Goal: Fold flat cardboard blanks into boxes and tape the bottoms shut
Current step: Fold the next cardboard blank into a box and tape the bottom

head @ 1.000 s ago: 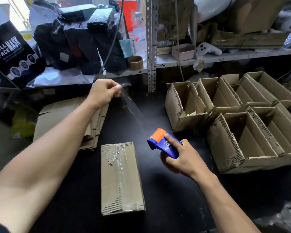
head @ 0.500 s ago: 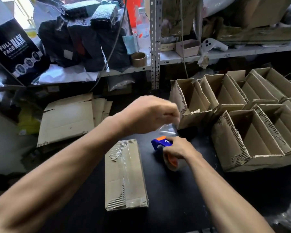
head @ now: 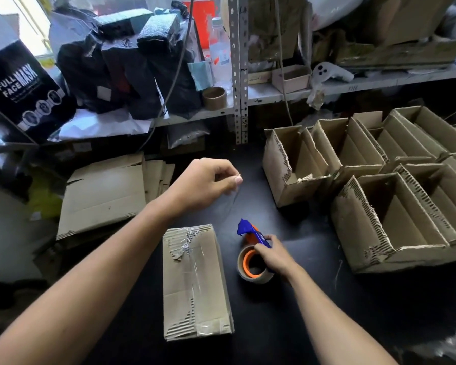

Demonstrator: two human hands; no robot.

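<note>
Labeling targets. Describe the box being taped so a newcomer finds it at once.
Start at the black tabletop. Near its front, left of the tape dispenser held by the right hand, lies the taped box. Unlike the open boxes at right, it is closed, clear tape along its top.

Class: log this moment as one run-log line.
left hand: pinches clear tape strip | right hand: grips tape dispenser on table | box: bottom partly taped
</note>
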